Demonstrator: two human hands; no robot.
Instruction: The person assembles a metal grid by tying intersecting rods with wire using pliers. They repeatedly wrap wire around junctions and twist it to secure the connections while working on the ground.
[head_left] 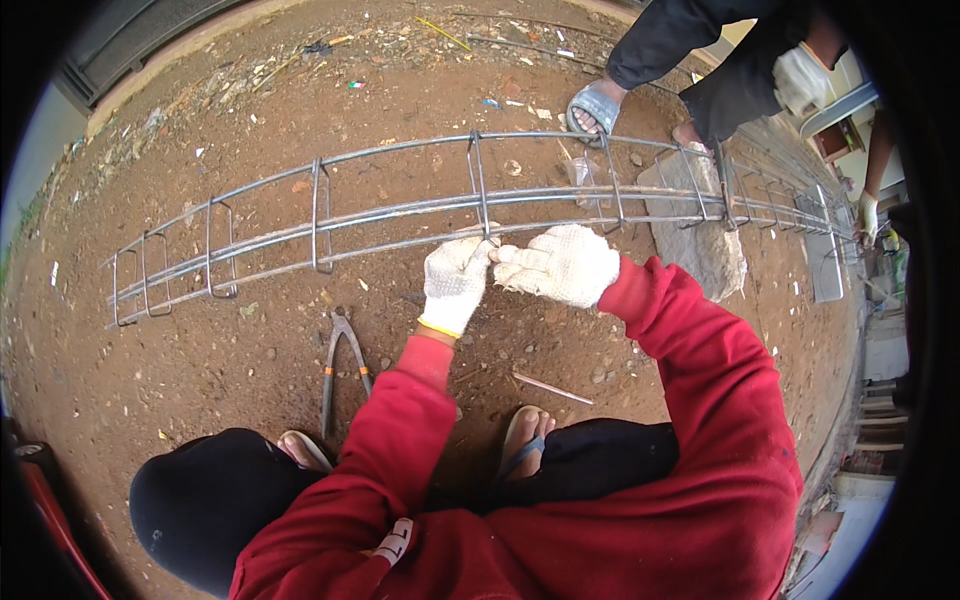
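Observation:
A long rebar cage (400, 208), made of steel bars with square stirrups, stretches across in front of me. My left hand (455, 282), in a white knit glove with a yellow cuff edge, is closed at the near bar, just below a stirrup (480, 180). Beside it my right hand (565, 265), gloved the same way, has its fingers pressed together, their tips almost meeting the left ones. Whatever the fingertips pinch is too small to make out. Tower pincers (343, 350) with orange bands lie spread on the dirt left of my left forearm.
A concrete slab (725, 262) lies beneath the cage at right. On the far side stands another person in dark trousers and a grey sandal (595, 108), with a gloved hand (802, 80). A thin stick (552, 388) lies near my foot. Litter dots the dirt ground.

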